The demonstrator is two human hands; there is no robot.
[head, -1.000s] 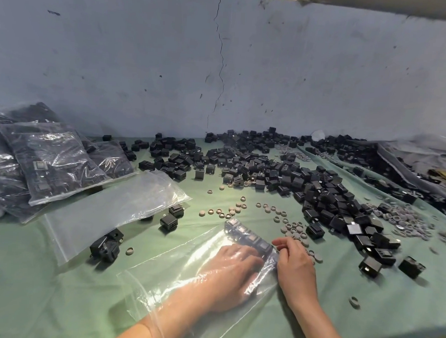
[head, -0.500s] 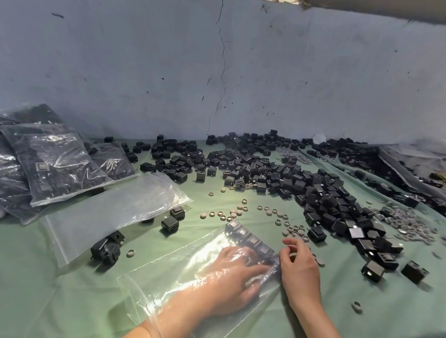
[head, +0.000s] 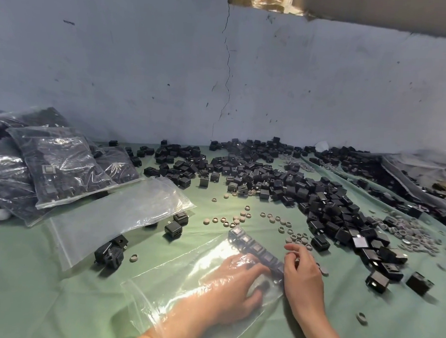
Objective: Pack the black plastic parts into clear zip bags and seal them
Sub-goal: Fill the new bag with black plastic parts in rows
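We look down from head height at a worktable covered in green cloth point(head: 29, 288). A clear zip bag point(head: 199, 260) lies flat on it, near the front edge. The left hand point(head: 234, 283) is inside the bag with its fingers stretched out, relaxed, touching a neat row of black parts point(head: 254, 246) lined up along the bag's far edge. The right hand point(head: 304, 276) sits outside the bag, just beside that row. Its fingers are loosely curled, and we cannot tell whether they pinch the bag's edge or hold nothing.

We judge that the parts are small, stiff, boxy and light, and easy to pick up by their flat sides. The bag looks thin, soft and slippery. We think it is best held near its mouth and steadied from outside while the parts slide in, because a tilt could tumble the row.

A large loose pile of black parts point(head: 318, 199) spreads across the cloth behind and to the right. Small tan and grey rings point(head: 240, 217) are scattered between the pile and the bag. At the left are a stack of filled bags point(head: 61, 170) and an empty bag point(head: 116, 215) that lies over a few stray parts.

Behind the table is a scuffed blue-grey wall point(head: 144, 74) with a long crack point(head: 228, 65) running down it.
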